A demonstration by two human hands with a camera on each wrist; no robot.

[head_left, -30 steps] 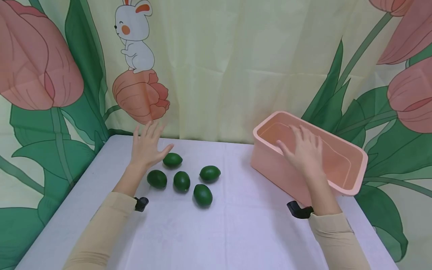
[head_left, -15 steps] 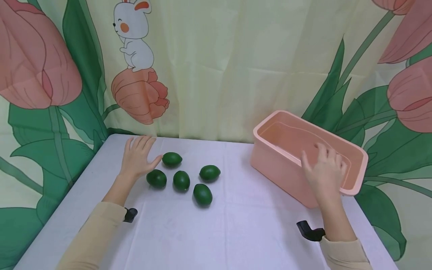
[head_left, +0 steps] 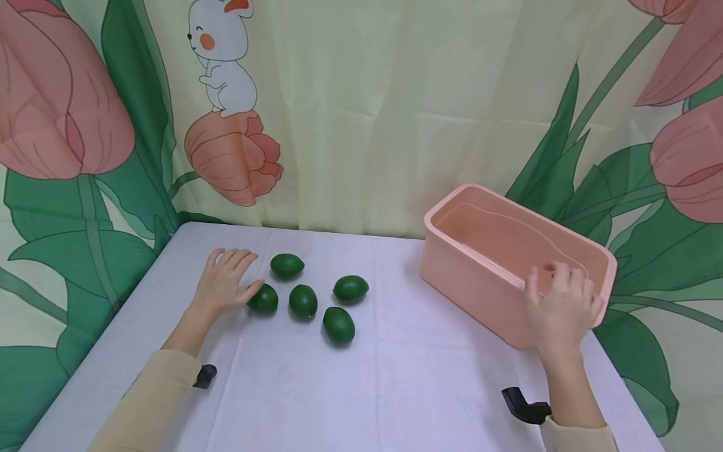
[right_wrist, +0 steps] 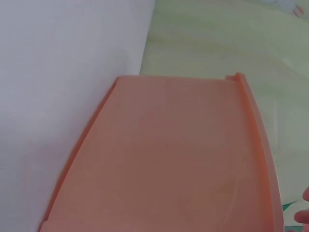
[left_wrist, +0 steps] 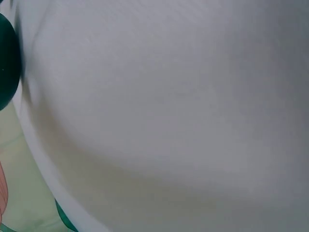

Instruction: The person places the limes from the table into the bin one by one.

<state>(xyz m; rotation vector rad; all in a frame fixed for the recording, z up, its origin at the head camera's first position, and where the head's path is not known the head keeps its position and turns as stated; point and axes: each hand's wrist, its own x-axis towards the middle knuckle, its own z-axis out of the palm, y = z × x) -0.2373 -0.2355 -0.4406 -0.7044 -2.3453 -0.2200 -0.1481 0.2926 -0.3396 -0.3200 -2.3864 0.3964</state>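
Observation:
Several dark green limes lie in a loose group on the white-covered table in the head view. My left hand (head_left: 225, 279) is beside the leftmost lime (head_left: 263, 300), its fingers loosely bent and its thumb overlapping that fruit. Part of a lime (left_wrist: 7, 63) shows at the left edge of the left wrist view. Over the near rim of a pink bin (head_left: 469, 282), at its right end, is my right hand (head_left: 565, 311), with loosely bent fingers. In the right wrist view the bin's outer side (right_wrist: 164, 154) fills the middle, and a few fingertips (right_wrist: 303, 216) appear past the rim.
Other limes lie toward the middle: a back one (head_left: 287, 266), a right one (head_left: 351, 288) and a front one (head_left: 339, 326). The white tablecloth (head_left: 316, 395) ends at a hanging cloth (head_left: 361, 125) printed with tulips and a rabbit. Black wrist cameras (head_left: 525, 407) stick out inward.
Both hands have come down and back toward the person. The left has moved in beside the leftmost lime; the right has shifted rightward along the bin's near rim. Limes and bin stay put.

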